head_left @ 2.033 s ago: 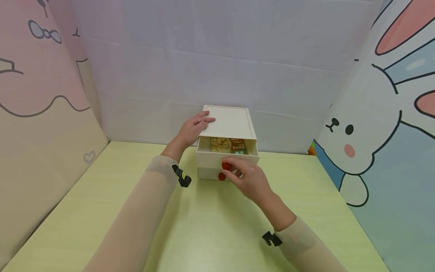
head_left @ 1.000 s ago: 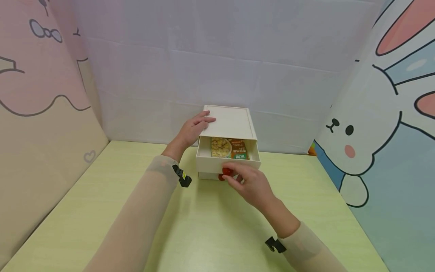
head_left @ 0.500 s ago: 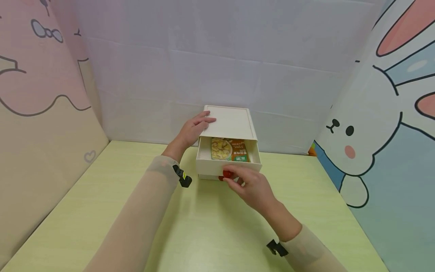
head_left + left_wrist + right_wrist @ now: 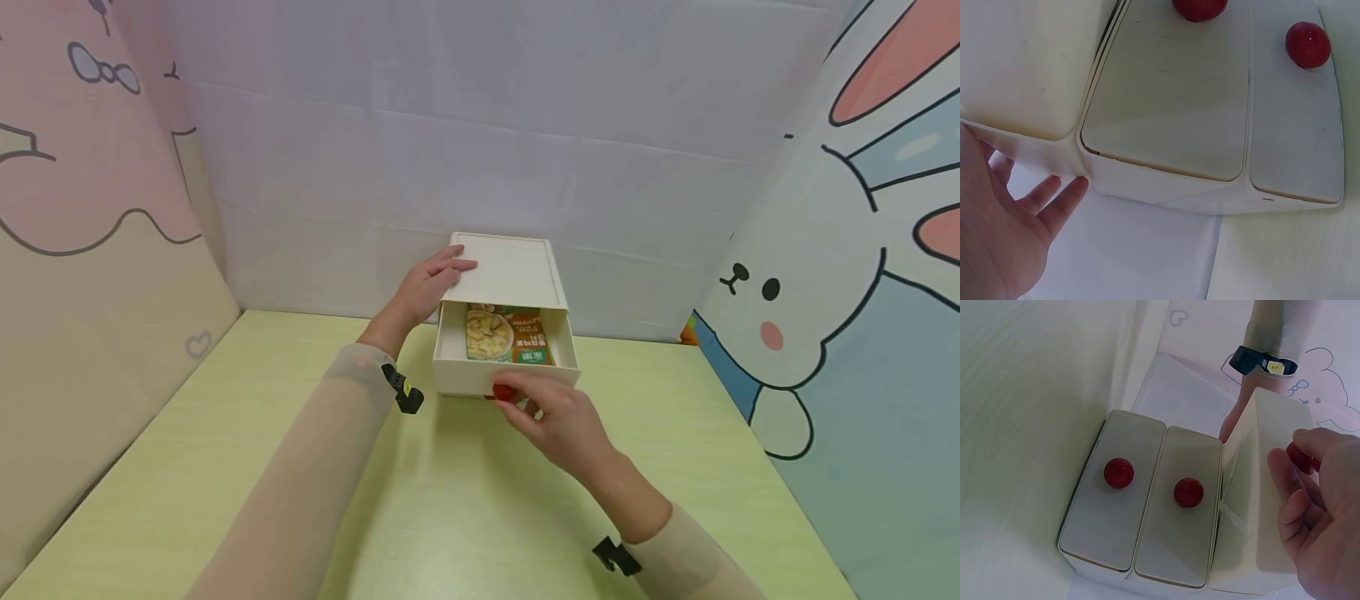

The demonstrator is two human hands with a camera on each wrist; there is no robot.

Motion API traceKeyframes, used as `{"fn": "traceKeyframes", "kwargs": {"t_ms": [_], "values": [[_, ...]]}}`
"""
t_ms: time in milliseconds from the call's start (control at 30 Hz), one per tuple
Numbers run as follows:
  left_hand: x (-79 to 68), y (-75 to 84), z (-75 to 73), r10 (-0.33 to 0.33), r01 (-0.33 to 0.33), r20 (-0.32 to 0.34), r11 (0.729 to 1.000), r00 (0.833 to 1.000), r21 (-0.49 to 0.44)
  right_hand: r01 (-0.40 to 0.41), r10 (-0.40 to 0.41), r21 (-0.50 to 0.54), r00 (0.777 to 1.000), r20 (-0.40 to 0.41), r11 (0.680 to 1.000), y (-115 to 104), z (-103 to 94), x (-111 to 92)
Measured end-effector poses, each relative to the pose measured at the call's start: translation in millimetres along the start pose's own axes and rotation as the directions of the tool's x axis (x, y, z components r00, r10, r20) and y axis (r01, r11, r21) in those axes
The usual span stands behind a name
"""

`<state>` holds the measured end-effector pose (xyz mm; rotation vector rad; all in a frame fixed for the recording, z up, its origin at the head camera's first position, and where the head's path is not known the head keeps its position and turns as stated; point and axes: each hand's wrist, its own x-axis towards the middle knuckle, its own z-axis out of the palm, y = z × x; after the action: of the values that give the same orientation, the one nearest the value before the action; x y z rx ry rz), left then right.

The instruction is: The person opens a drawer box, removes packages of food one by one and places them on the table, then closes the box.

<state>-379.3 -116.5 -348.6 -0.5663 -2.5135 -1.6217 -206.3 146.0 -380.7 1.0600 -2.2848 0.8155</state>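
Observation:
A small white drawer cabinet (image 4: 510,271) stands against the back wall. Its top drawer (image 4: 463,378) is pulled well out, and a printed food packet (image 4: 491,335) lies flat inside. Thumb and fingers of my right hand (image 4: 558,421) pinch the red round knob (image 4: 502,392) on that drawer's front. My left hand (image 4: 420,293) rests on the cabinet's upper left edge, fingers extended over the top. In the right wrist view, two lower drawers are closed, each with a red knob: the middle knob (image 4: 1189,492) and the bottom knob (image 4: 1119,473).
The cabinet stands on a pale yellow-green table (image 4: 450,508). A white sheet (image 4: 480,125) hangs behind it. Cartoon-printed panels flank the table, with a rabbit panel (image 4: 817,333) on the right. Black bands circle both sleeves near the wrists.
My right hand has drawn the top drawer toward me by its knob, baring more of the packet and covering the lower drawer fronts. My left hand has stayed put on the cabinet.

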Motion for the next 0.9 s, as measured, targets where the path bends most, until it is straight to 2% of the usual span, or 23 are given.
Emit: {"fn": "traceKeyframes", "kwargs": {"t_ms": [900], "values": [[0.8,-0.5,-1.8,0.001,-0.001,-0.002,1.0,1.0,-0.004,0.059,-0.059,-0.009,0.998,-0.015,0.998,-8,0.2,-12]]}}
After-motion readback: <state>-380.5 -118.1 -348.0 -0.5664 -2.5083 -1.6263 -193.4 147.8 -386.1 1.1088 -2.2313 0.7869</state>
